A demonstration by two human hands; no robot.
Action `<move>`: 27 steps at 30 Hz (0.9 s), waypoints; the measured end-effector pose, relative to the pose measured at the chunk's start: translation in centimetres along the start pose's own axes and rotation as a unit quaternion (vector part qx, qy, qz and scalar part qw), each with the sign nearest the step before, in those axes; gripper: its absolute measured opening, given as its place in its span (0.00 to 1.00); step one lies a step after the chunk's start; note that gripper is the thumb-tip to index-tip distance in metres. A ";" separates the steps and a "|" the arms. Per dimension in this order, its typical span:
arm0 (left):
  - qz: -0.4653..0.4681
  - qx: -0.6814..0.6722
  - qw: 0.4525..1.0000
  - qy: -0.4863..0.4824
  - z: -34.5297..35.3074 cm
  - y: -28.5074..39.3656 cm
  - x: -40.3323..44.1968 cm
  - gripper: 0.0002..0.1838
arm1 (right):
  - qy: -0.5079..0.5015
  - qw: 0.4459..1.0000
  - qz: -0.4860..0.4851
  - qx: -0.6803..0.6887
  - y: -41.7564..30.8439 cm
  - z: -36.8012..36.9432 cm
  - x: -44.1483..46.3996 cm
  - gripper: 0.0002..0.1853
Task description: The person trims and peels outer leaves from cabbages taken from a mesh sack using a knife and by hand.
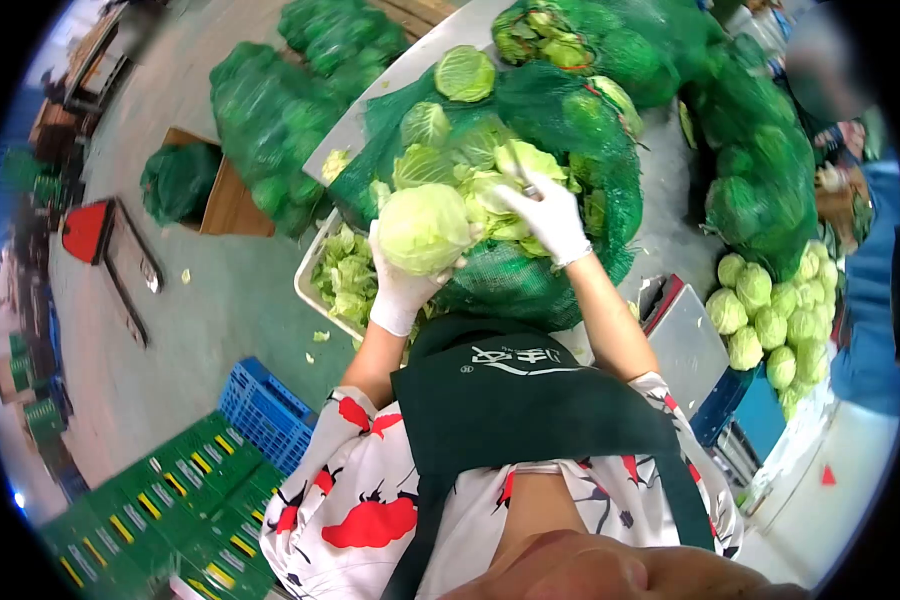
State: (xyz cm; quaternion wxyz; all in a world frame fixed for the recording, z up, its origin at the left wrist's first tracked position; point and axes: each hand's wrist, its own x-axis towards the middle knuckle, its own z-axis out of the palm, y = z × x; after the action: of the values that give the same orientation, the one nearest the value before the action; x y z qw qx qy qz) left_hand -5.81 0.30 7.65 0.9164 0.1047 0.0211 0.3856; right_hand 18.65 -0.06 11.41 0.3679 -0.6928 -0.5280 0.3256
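Note:
My left hand (398, 292), in a white glove, cups a trimmed pale green cabbage (425, 228) from below. In my white-gloved right hand (552, 218) is a knife (519, 166), its thin blade pointing away from me over loose leaves; the fingers are closed round it. Just beyond both hands lies an opened green mesh bag (500, 283) with cabbages and leaves in it. A whole cabbage (465, 74) sits at the bag's far edge. To the left of the held cabbage, a white bin (307, 283) contains cut-off leaves (345, 275).
Full mesh bags (270, 130) stand on the floor at left, and another (765, 190) at right. Trimmed cabbages (770, 320) are piled on the right, near another person's blue clothing (870, 290). A red pallet jack (88, 232), blue crate (265, 405) and green crates (160, 500) are at left.

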 end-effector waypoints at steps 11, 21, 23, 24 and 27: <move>-0.042 0.182 0.965 0.182 -1.0 -2.9 0.4 0.35 | -0.155 0.971 0.132 0.125 -1.7 -1.6 -5.0 0.60; -0.185 0.257 0.932 0.177 -1.0 -5.2 3.0 0.33 | -0.127 0.958 0.147 0.210 1.1 -3.4 -11.9 0.50; -0.193 0.311 0.918 0.155 -2.7 -5.4 5.9 0.30 | -0.025 0.983 0.026 0.177 6.6 -0.6 -10.7 0.55; -0.188 0.338 0.911 0.143 -2.5 -5.3 6.6 0.28 | -0.009 0.992 0.015 0.127 6.5 -1.0 -11.1 0.55; -0.155 0.363 0.912 0.110 -0.4 -6.6 8.4 0.20 | 0.006 0.999 -0.001 0.047 5.4 -3.5 -13.0 0.56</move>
State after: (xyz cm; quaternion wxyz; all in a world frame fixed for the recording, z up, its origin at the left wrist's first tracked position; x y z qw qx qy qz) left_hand 4.68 1.88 6.25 0.8555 0.3825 0.2759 0.2137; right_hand 21.22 -14.24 9.46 0.4033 -0.6762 -0.5105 0.3457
